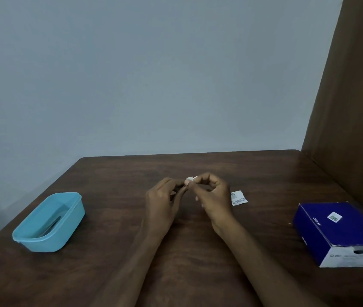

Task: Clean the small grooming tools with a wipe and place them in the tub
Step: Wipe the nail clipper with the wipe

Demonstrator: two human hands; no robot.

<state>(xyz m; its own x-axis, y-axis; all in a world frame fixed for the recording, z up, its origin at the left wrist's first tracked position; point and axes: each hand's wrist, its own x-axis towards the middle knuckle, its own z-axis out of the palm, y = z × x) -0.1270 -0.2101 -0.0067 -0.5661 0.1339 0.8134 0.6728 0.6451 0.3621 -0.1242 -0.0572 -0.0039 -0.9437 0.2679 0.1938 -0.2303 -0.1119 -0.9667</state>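
Both hands meet over the middle of the dark wooden table. My left hand and my right hand pinch a small white wipe between their fingertips. Whether a grooming tool is inside the wipe is hidden by the fingers. A light blue plastic tub stands at the left of the table, and a dark slender tool lies inside it.
A torn white wipe sachet lies on the table just right of my right hand. A blue and white box sits at the right edge. A brown panel rises at the right, and a grey wall stands behind.
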